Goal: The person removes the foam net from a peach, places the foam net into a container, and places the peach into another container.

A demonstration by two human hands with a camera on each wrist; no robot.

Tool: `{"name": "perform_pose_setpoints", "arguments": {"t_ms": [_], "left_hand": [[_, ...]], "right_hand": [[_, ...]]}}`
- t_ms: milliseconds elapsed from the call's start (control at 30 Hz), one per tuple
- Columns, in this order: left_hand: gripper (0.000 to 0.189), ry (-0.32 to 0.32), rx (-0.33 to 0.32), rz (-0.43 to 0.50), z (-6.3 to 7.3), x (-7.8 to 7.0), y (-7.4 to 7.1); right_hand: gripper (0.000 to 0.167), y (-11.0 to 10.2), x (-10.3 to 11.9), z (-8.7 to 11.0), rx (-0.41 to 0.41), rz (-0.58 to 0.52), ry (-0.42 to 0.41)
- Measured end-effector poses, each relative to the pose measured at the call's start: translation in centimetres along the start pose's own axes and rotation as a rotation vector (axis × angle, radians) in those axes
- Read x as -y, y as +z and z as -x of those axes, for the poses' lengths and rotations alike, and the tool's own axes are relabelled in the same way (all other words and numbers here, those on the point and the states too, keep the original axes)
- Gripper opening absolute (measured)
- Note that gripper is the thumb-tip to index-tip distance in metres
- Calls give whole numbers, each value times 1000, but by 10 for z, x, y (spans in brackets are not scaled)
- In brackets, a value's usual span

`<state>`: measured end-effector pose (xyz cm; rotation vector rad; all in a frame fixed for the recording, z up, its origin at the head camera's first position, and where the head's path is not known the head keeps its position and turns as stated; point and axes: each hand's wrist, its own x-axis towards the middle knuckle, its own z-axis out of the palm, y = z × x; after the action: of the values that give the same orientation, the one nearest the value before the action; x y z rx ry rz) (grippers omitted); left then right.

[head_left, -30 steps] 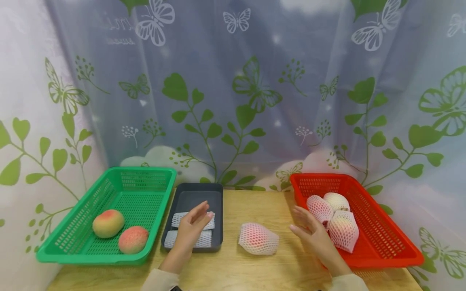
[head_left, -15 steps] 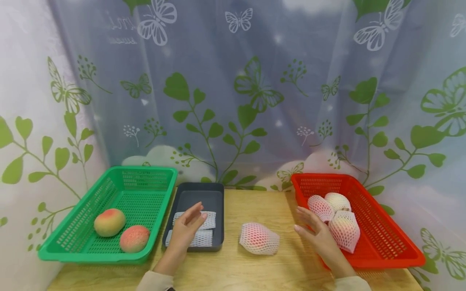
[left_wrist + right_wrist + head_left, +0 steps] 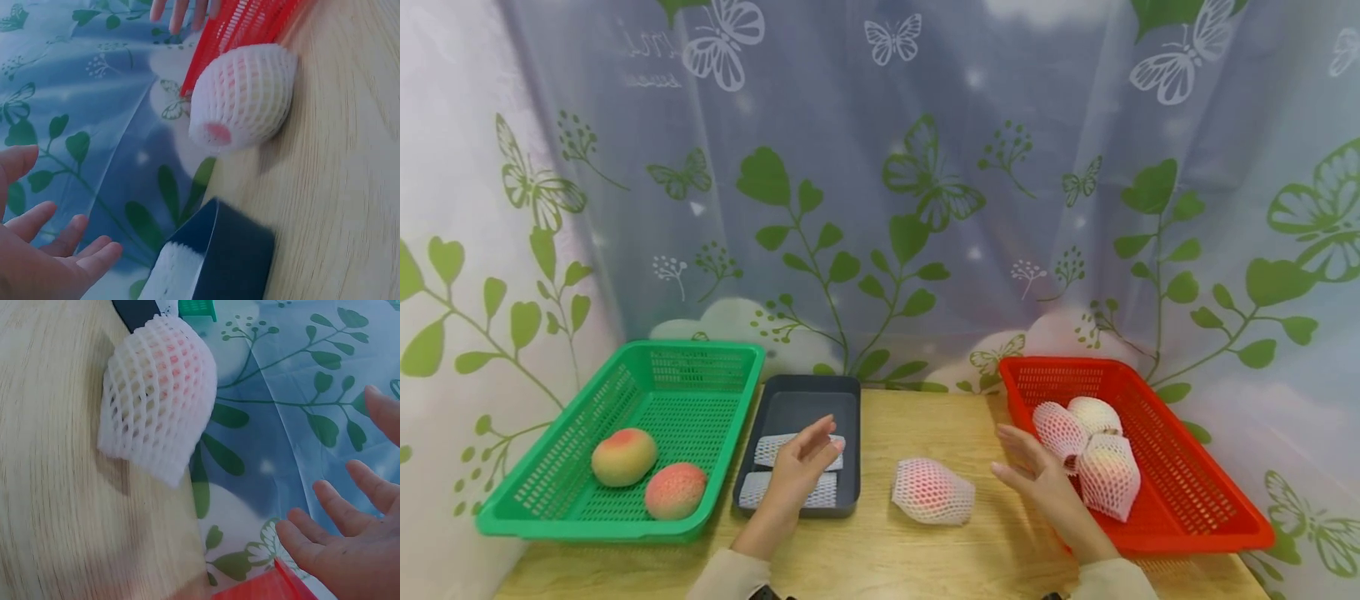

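A peach in a white foam net [image 3: 932, 492] lies on the wooden table between the two hands, touched by neither. My left hand [image 3: 795, 475] hovers over the dark grey tray [image 3: 808, 406], fingers loosely extended and holding nothing. Flat white foam nets [image 3: 820, 490] lie in that tray, partly covered by the hand. At the left edge of the red basket [image 3: 1195, 467], my right hand [image 3: 1042, 483] is held in the air with relaxed fingers and nothing in its grasp. In the right wrist view the netted peach [image 3: 156, 394] stands apart from the right hand [image 3: 350, 519].
The green basket [image 3: 700, 417] at the left holds two bare peaches, one yellowish [image 3: 623, 458] and one pinker [image 3: 676, 492]. Inside the red basket are several netted fruits [image 3: 1107, 475]. A patterned curtain [image 3: 880, 208] hangs behind the table [image 3: 917, 417].
Both hands drift slightly and stay empty; the left shifts a little right, the right a little left over the last half second. The netted peach stays in place on the table.
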<state>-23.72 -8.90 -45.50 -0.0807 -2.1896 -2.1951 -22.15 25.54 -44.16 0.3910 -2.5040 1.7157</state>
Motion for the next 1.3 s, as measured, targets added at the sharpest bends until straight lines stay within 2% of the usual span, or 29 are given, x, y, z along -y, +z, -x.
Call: {"name": "perform_pose_setpoints", "arguments": {"t_ms": [133, 233, 467, 633, 1000, 1300], "left_hand": [[59, -33, 89, 32, -6, 3, 16], [59, -63, 131, 69, -10, 6, 29], [54, -80, 175, 92, -11, 17, 61], [54, -67, 196, 95, -11, 26, 76], [50, -69, 133, 10, -8, 43, 95], [46, -102, 106, 33, -5, 48, 100]], "right_hand": [[55, 9, -8, -8, 23, -8, -51], [54, 18, -15, -14, 43, -20, -71], [54, 40, -27, -19, 90, -41, 27], [54, 50, -33, -21, 117, -62, 45], [67, 66, -47, -22, 257, -54, 87], [82, 74, -50, -23, 281, -26, 114]]}}
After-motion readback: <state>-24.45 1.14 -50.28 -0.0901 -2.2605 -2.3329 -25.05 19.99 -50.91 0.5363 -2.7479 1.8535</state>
